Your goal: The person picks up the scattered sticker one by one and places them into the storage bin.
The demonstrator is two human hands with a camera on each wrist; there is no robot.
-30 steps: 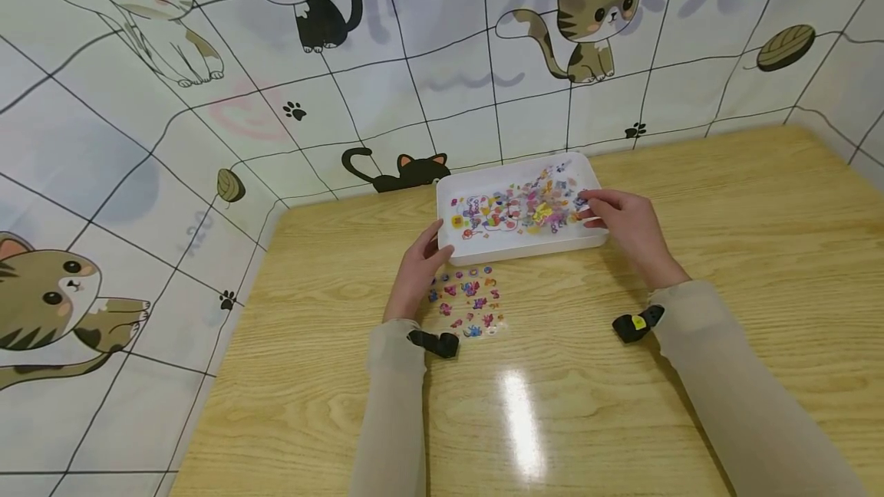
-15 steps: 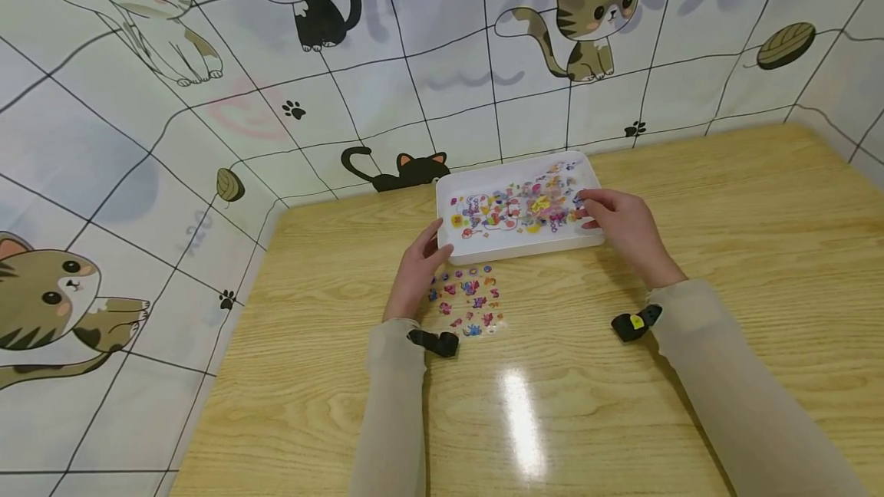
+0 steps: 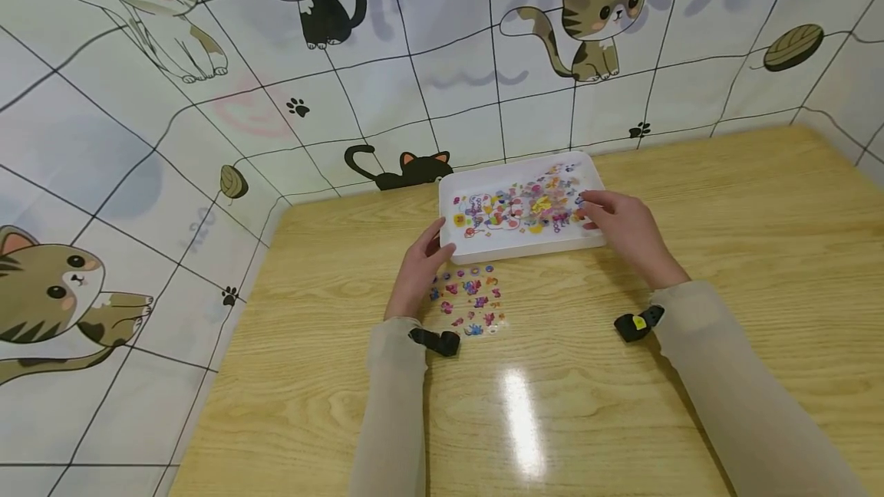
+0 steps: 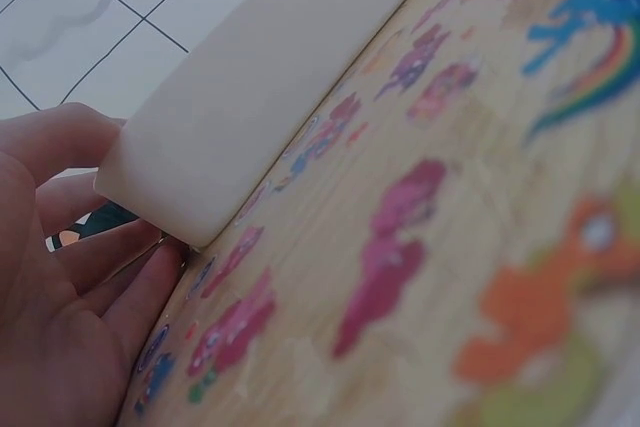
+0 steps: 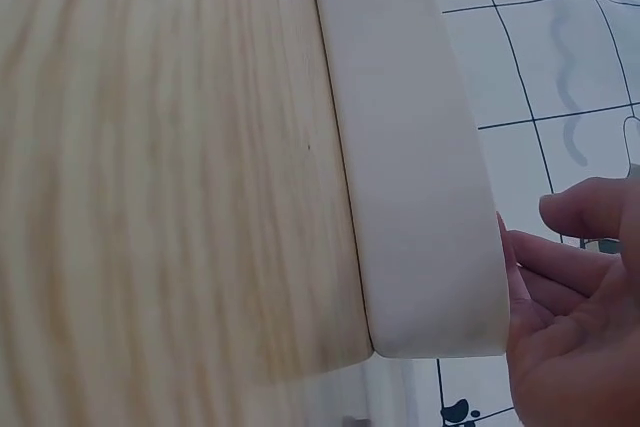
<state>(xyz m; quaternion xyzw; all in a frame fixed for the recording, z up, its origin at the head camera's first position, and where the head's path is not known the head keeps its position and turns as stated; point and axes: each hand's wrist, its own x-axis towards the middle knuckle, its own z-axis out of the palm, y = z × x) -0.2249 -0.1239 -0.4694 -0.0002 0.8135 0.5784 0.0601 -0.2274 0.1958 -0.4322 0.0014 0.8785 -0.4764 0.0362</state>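
Note:
A white plastic tray (image 3: 522,250) holds a scatter of small colourful stickers (image 3: 542,205), heaped thickest toward its right half. My left hand (image 3: 417,263) grips the tray's front left corner, and in the left wrist view its fingers (image 4: 70,147) bend round the tray's end. Over the right rim, my right hand (image 3: 631,232) reaches with its fingertips just above or on the stickers; I cannot tell if they touch. In the right wrist view a gap separates thumb and fingers (image 5: 560,262), with nothing seen between. A clear sticker sheet (image 3: 473,303) lies beside the left wrist.
The tray stands at the back of the wooden table (image 3: 552,405), close to a tiled wall (image 3: 463,113) printed with cartoon cats. Another wall rises along the table's left side. Black wrist cameras sit on both sleeves.
The view has shifted very slightly. Both hands stay almost where they were at the tray, and some stickers near the right fingertips lie a little differently.

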